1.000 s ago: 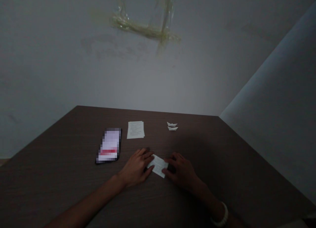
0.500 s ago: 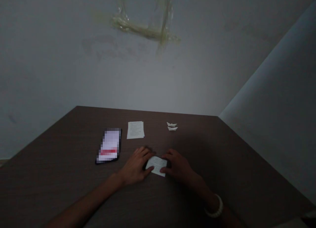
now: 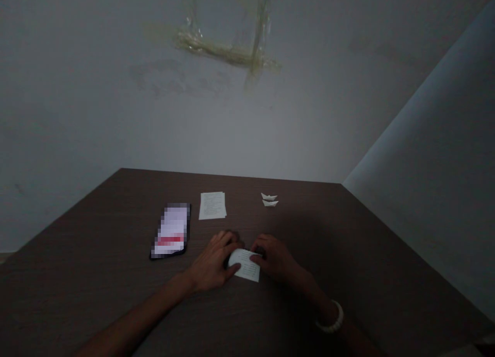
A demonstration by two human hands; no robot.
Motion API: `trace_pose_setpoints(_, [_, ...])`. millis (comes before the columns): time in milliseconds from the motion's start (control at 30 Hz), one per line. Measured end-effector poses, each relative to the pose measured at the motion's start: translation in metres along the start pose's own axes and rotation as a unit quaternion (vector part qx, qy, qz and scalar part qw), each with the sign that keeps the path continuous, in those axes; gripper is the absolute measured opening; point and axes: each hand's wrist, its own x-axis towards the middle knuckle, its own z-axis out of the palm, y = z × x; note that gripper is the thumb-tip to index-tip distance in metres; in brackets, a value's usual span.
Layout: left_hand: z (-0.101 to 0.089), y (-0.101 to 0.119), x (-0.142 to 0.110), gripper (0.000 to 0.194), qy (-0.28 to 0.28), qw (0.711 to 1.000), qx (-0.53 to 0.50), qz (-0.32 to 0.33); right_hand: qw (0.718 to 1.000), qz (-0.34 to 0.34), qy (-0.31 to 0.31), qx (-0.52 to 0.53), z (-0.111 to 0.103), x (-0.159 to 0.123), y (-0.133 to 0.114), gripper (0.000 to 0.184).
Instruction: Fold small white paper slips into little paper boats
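Observation:
A small white sheet of paper (image 3: 246, 267) lies on the dark wooden table (image 3: 96, 274) between my hands. My left hand (image 3: 212, 261) rests on the table with its fingers curled over the paper's left edge. My right hand (image 3: 275, 258) pinches the paper's right part, thumb on top and fingers bent over it. A white bracelet (image 3: 329, 320) sits on my right wrist.
A phone (image 3: 170, 230) with a lit screen lies left of my hands. A stack of white paper sheets (image 3: 212, 205) lies behind them. Two small folded paper boats (image 3: 269, 199) sit further back to the right. The table meets pale walls at the back and right.
My right hand has slid left over the paper, folding or pressing its right part toward my left hand. My left hand has stayed nearly still.

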Motion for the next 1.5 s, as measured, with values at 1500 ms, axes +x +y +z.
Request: trace_pose_setpoints(1500, [0.007, -0.007, 0.002, 0.010, 0.204, 0.977, 0.033, 0.053, 0.963, -0.138, 0.213, -0.088, 0.023, -0.002, 0.015, 0.014])
